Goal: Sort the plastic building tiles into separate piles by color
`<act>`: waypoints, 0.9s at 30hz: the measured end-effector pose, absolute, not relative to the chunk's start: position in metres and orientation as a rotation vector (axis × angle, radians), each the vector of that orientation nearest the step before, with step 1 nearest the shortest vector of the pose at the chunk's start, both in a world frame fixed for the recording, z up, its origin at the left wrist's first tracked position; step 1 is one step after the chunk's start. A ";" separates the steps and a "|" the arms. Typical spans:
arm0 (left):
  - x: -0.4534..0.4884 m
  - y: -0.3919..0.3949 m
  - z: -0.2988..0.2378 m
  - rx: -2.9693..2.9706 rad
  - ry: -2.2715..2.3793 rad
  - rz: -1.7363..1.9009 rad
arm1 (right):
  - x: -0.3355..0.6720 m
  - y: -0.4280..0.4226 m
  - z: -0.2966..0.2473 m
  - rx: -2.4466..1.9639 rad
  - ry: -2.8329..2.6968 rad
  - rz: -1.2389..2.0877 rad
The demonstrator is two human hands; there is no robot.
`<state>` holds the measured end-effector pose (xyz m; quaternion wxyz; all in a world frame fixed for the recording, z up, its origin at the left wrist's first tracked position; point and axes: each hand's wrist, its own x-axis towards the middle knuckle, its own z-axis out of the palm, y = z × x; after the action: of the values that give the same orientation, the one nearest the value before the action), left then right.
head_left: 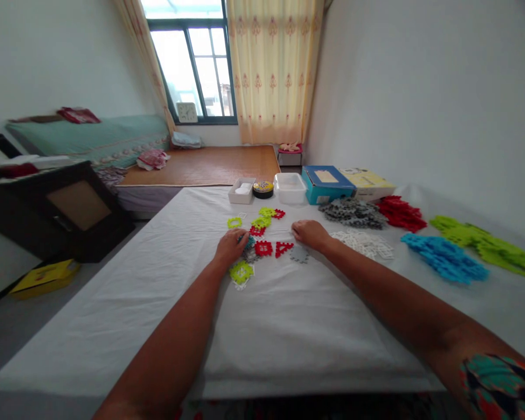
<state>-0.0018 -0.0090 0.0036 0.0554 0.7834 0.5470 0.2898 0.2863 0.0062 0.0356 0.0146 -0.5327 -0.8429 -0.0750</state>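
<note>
My left hand (231,245) is curled with its fingers against a blue interlocking plastic piece (248,242), which it partly hides. Grey pieces lie under and beside that piece. To the right are a red square piece (263,248), a red triangular piece (284,249) and a grey piece (300,254). My right hand (310,234) rests closed above the grey piece, fingertips bent down; whatever they hold is hidden. Below my left hand a lime-green square piece (241,272) overlaps a white one. Farther back lie lime-green pieces (261,223) and a small red piece (279,214).
Sorted piles of grey (352,212), red (401,213), white (367,244), blue (446,258) and lime-green pieces (485,242) line the right side. Behind stand a white box (241,197), a round tin (263,188), a clear tub (290,192) and a blue box (328,189).
</note>
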 end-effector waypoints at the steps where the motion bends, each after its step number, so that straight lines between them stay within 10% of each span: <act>1: -0.002 -0.009 0.004 2.381 1.662 0.875 | 0.293 0.006 0.038 -1.697 -2.580 -0.219; 13: -0.005 -0.003 0.002 2.399 1.634 0.870 | 0.446 -0.017 0.064 -1.763 -2.040 0.448; 27: -0.011 0.003 -0.001 2.371 1.679 0.868 | 0.503 -0.025 0.051 -2.020 -1.939 0.080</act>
<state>-0.0112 0.0027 -0.0007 0.0546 0.7808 0.5529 0.2858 0.5027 -0.0247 0.0512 0.1693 -0.7107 -0.6822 0.0281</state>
